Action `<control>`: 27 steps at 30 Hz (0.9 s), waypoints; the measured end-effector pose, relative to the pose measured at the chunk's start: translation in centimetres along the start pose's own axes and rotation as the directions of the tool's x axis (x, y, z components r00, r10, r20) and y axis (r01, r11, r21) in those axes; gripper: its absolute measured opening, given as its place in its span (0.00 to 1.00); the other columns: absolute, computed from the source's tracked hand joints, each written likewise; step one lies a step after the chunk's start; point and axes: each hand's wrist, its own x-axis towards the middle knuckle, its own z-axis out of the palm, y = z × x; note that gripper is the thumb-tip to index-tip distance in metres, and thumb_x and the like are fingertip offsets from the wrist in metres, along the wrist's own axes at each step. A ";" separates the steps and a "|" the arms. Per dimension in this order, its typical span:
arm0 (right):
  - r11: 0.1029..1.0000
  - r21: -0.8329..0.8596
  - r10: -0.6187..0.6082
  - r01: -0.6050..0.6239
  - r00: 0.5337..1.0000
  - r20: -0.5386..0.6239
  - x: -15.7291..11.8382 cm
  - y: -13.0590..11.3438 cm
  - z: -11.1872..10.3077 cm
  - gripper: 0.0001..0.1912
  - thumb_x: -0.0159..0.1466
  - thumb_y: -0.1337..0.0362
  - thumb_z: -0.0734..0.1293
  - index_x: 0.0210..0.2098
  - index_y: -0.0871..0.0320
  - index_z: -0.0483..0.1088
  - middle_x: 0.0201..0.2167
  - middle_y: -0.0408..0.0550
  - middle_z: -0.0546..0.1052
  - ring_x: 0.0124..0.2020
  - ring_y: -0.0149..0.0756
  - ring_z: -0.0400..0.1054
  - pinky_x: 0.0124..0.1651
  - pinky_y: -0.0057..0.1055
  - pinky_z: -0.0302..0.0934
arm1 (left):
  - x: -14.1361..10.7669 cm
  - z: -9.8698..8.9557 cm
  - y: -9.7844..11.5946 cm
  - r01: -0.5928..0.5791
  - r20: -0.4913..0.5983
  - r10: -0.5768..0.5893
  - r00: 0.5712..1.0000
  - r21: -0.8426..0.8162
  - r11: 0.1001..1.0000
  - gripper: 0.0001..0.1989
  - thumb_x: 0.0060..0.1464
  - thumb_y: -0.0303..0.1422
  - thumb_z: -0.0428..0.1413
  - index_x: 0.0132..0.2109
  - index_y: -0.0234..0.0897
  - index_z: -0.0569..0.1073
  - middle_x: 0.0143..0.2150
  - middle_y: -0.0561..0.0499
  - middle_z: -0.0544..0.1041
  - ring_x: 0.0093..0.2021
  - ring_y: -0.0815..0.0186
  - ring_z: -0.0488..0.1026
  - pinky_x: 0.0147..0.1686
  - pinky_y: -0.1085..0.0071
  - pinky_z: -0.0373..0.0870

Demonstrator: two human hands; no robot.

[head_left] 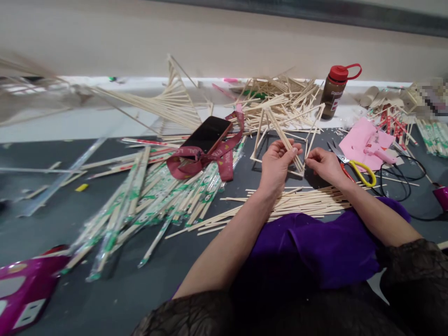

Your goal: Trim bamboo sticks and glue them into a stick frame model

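In the middle right, a small open frame of wooden chopsticks (259, 135) stands above the grey table, with a fan of sticks along one side. My left hand (276, 163) is closed around that slanted row of sticks, thumb on top. Across from it, my right hand (324, 164) pinches at the frame's lower right corner; the fingertips partly hide what they grip. Loose bare chopsticks (301, 203) lie just below both hands. Scissors (353, 163) with yellow and red handles rest right of my right hand. Beside them a pink glue gun (380, 151) lies on pink paper (364, 137).
Wrapped chopsticks (164, 196) spread over the left, under a phone (206, 134) and red lanyard (224, 161). A twisted stick model (175, 100) stands behind. At the back are a stick heap (283, 102) and bottle (332, 93). A black cable (402, 179) curls at right.
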 end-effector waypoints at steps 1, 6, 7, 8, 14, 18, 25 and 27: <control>1.000 0.007 -0.007 0.007 1.000 0.000 0.1 -0.3 0.0 0.08 0.59 0.58 0.65 0.30 0.57 0.68 0.26 0.41 0.74 0.25 0.30 0.66 0.31 0.28 0.59 | 0.0 -0.1 0.3 -0.014 0.005 0.014 1.000 0.006 1.000 0.23 0.37 0.36 0.71 0.41 0.39 0.72 0.36 0.53 0.82 0.37 0.66 0.80 0.42 0.69 0.75; 0.998 0.047 -0.049 0.049 0.999 0.010 1.0 -2.4 -0.3 0.07 0.59 0.59 0.65 0.30 0.57 0.70 0.25 0.40 0.74 0.22 0.28 0.66 0.29 0.26 0.59 | -0.2 -0.3 2.4 -0.094 0.013 0.093 0.996 0.072 0.993 0.22 0.42 0.33 0.69 0.45 0.41 0.73 0.38 0.54 0.82 0.39 0.65 0.81 0.41 0.69 0.76; 0.997 0.058 -0.061 0.060 0.998 0.020 1.2 -2.9 -0.4 0.07 0.60 0.60 0.64 0.30 0.57 0.70 0.25 0.40 0.74 0.21 0.27 0.66 0.28 0.26 0.59 | -0.3 -0.4 3.0 -0.111 0.005 0.111 0.994 0.084 0.990 0.21 0.43 0.32 0.69 0.45 0.42 0.73 0.39 0.54 0.82 0.39 0.65 0.81 0.40 0.70 0.76; 0.994 0.073 -0.078 0.076 0.997 0.030 1.4 -3.4 -0.5 0.07 0.60 0.61 0.64 0.30 0.57 0.71 0.24 0.40 0.74 0.21 0.27 0.66 0.27 0.25 0.58 | -0.4 -0.4 3.6 -0.128 -0.004 0.129 0.992 0.091 0.988 0.21 0.43 0.32 0.68 0.45 0.43 0.73 0.39 0.54 0.82 0.39 0.65 0.81 0.39 0.70 0.76; 0.954 0.282 -0.103 0.105 0.994 -0.022 2.2 -5.9 -0.6 0.07 0.59 0.63 0.65 0.26 0.58 0.70 0.21 0.38 0.72 0.18 0.24 0.62 0.24 0.23 0.57 | -0.8 -0.9 6.0 -0.200 -0.026 0.204 0.979 0.098 0.975 0.20 0.45 0.30 0.68 0.45 0.45 0.73 0.39 0.56 0.81 0.40 0.64 0.81 0.38 0.70 0.78; 0.950 0.306 -0.048 0.059 0.998 -0.041 2.7 -4.8 -0.3 0.10 0.63 0.59 0.61 0.31 0.57 0.69 0.25 0.41 0.74 0.18 0.24 0.63 0.20 0.22 0.52 | -0.7 -1.3 6.8 -0.226 -0.056 0.236 0.970 0.134 0.965 0.19 0.47 0.30 0.67 0.47 0.44 0.73 0.40 0.55 0.81 0.43 0.62 0.82 0.38 0.71 0.78; 0.906 -0.296 -0.196 0.302 0.920 0.341 2.6 -2.0 1.6 0.10 0.65 0.66 0.61 0.36 0.59 0.75 0.33 0.46 0.79 0.33 0.31 0.71 0.33 0.25 0.57 | -0.1 -3.0 8.6 -0.315 -0.097 0.326 0.940 0.113 0.942 0.19 0.45 0.31 0.69 0.44 0.48 0.73 0.39 0.58 0.82 0.41 0.63 0.81 0.37 0.70 0.80; 0.849 -0.344 -0.229 0.401 0.866 0.445 2.2 -2.3 2.6 0.10 0.65 0.65 0.64 0.42 0.56 0.77 0.39 0.47 0.79 0.39 0.35 0.72 0.36 0.27 0.56 | 0.1 -3.4 9.1 -0.366 -0.107 0.372 0.922 0.071 0.928 0.20 0.43 0.29 0.70 0.43 0.47 0.73 0.36 0.58 0.82 0.38 0.64 0.81 0.36 0.68 0.81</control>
